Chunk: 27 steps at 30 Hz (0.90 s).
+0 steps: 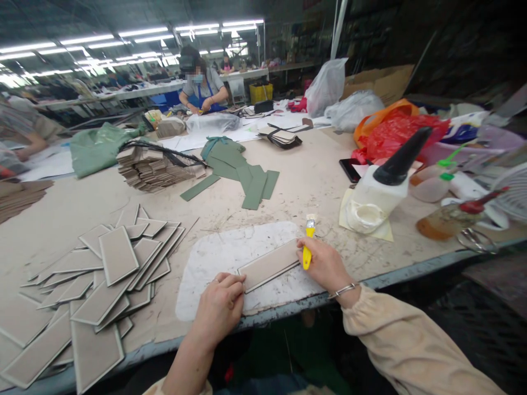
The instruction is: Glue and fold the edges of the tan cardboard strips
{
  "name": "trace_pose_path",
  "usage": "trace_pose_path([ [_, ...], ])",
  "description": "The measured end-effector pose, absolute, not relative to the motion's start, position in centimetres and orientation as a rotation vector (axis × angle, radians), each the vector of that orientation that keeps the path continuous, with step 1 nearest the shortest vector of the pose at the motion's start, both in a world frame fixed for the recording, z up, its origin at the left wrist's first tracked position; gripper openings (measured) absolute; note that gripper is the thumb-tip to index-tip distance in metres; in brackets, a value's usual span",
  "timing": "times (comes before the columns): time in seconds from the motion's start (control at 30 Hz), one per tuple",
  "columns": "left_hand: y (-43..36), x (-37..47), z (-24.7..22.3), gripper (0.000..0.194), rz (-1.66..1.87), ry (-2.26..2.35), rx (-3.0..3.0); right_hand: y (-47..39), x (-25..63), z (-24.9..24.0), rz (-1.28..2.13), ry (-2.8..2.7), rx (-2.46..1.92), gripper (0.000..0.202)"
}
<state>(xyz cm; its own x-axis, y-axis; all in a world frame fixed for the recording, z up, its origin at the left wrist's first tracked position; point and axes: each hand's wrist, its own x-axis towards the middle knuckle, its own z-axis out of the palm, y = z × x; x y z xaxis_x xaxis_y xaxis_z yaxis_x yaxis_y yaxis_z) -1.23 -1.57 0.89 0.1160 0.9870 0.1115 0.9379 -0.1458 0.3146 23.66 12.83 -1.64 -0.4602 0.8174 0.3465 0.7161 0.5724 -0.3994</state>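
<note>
Panel (269, 264) at work, lower centre of the frame, lying slantwise on a white sheet (196, 269) near the table's (317, 189) front edge. The left hand (222, 302) is partly curled, its fingertips on the panel's left end; whether the thumb grips beneath cannot be told. The right hand (323, 263) is closed around the yellow handle of a brush (307, 249), its fingers also meeting the panel's right end; the bristles point away, clear of the panel.

Progress: this one panel appears to be mid-handling, with no brush contact at this instant. A loose heap of like panels (119, 255), left of the frame, carries pale borders; whether these are finished or waiting cannot be judged. The bundle (144, 170) at upper left, bound with dark straps, and the loose green strips (251, 184) at upper centre appear to be unused stock.

Materials: the panel is flat, stiff-looking, matt beige, long and narrow, with a pale rim and a dark line along its lower side. Heaped panels are straight-sided, several with slanted ends. The sheet is smudged, its corners rounded. At right, a translucent white container (382, 189) bears a tapering black cone and a crusted, round opening.
</note>
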Motion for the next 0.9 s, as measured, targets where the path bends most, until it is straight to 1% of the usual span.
trace_pose_path([
  [0.1, -1.5, -1.2, 0.9, 0.017, 0.431, 1.928, 2.231, 12.0, 23.4, -1.0, 0.251, -2.339, -1.108, 0.014],
  [0.27, -1.3, -1.3, 0.7, 0.018, 0.43, 1.904, 2.289, 9.1, 21.2, -0.7, 0.448, -2.421, -0.734, 0.009],
  [0.33, -1.3, -1.4, 0.6, 0.018, 0.43, 1.896, 2.312, 8.0, 20.3, -0.9, 0.492, -2.478, -0.672, 0.014],
  [0.43, -1.3, -1.5, 0.4, 0.018, 0.428, 1.891, 2.322, 7.0, 19.7, -1.4, 0.503, -2.543, -0.715, 0.025],
  [0.6, -1.3, -1.4, 0.6, 0.017, 0.417, 1.913, 2.26, 7.3, 20.7, -1.9, 0.406, -2.573, -0.862, 0.029],
  [0.7, -1.4, -1.2, 0.9, 0.017, 0.415, 1.924, 2.211, 7.8, 21.4, -1.9, 0.328, -2.58, -0.922, 0.027],
  [0.9, -1.6, -0.7, 1.2, 0.015, 0.467, 1.967, 2.14, 8.7, 22.3, -2.1, 0.229, -2.552, -1.0, 0.018],
])
